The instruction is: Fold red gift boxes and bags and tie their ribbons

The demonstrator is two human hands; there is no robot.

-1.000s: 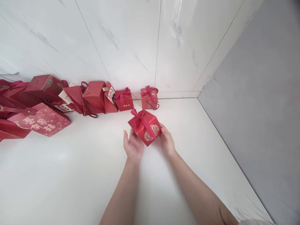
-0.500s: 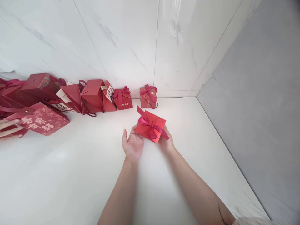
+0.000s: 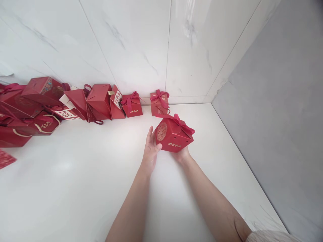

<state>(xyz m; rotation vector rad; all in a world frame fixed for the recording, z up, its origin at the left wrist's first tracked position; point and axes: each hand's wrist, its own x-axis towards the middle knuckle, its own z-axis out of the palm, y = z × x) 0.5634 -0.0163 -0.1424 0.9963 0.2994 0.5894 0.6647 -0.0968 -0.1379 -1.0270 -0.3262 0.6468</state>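
Observation:
A red gift box [image 3: 174,134] with a magenta ribbon bow on its lid is between my two hands, raised over the white table and tilted. Its front, with gold characters and two small dark holes, faces me; a round gold emblem shows on the left side. My left hand [image 3: 151,149] holds the box's left side, thumb at the lower front corner. Under the right part of the box, my right hand [image 3: 183,155] supports it, and the box hides most of those fingers. Just behind stands another ribbon-tied red box [image 3: 159,103].
Along the marble wall [image 3: 136,43] runs a row of red gift boxes, among them a small bowed box [image 3: 132,106] and a faceted one [image 3: 99,101]. A red bag with rope handles [image 3: 46,124] lies at left. A blurred red piece [image 3: 6,158] crosses the left edge.
My hands have turned the box so its front shows instead of its top, moving it slightly right. At left, another person's hand and the printed red bag it held have moved away, uncovering rope-handled bags.

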